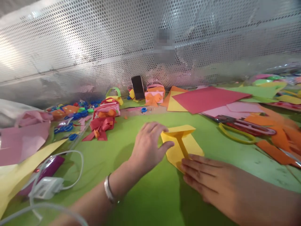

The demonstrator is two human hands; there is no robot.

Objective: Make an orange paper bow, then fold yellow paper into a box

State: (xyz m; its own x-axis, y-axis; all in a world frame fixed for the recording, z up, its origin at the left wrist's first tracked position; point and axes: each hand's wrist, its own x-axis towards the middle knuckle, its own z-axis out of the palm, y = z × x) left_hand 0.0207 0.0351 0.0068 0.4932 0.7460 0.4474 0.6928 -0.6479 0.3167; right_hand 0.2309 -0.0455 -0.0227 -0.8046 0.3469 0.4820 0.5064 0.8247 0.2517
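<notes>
A folded piece of yellow paper (194, 146) lies on the green tabletop, its far flap standing partly up and a narrow folded strip running down its middle. My left hand (150, 144) is at the paper's left side, its curled fingers at the left end of the raised flap and its thumb in front, over the paper. A silver bangle (108, 188) circles that wrist. Stretched out flat, the fingers of my right hand (211, 179) press on the paper's near right part and hide that edge.
Scissors with yellow handles (237, 135) and orange paper scraps (279, 131) lie to the right. Behind are a red sheet (209, 99), a phone (138, 88) and small paper bags (154, 95). A white charger (47, 187) with its cable lies left.
</notes>
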